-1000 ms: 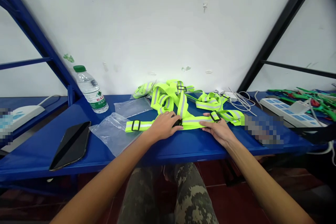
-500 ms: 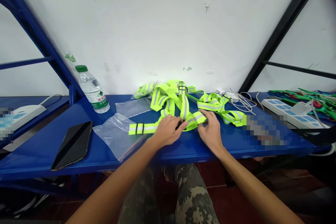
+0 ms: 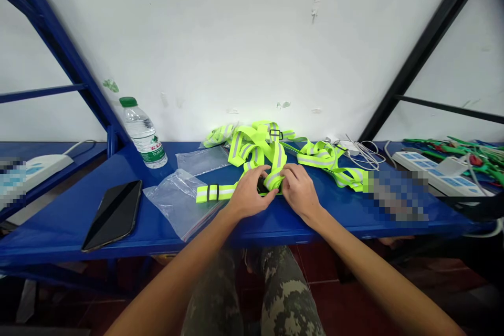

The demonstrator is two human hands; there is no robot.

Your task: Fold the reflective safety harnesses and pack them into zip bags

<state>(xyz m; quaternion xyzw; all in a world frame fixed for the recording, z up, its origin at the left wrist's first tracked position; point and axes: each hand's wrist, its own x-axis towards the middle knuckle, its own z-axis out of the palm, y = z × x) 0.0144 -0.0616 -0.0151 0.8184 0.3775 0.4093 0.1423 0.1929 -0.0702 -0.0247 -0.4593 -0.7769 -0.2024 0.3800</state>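
Though apart earlier, hands (image 3: 250,195) now together on strap (image 3: 216,192).

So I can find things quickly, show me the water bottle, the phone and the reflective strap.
Water bottle (image 3: 144,142), head view, on its clear middle.
Phone (image 3: 112,215), head view, on its dark flat face.
Reflective strap (image 3: 222,192), head view, on its loose end.

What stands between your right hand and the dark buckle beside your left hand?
A fold of the neon-yellow reflective strap lies between the right hand and the dark buckle, and the buckle is partly hidden. The left hand is right beside the buckle, with nothing visible between them.
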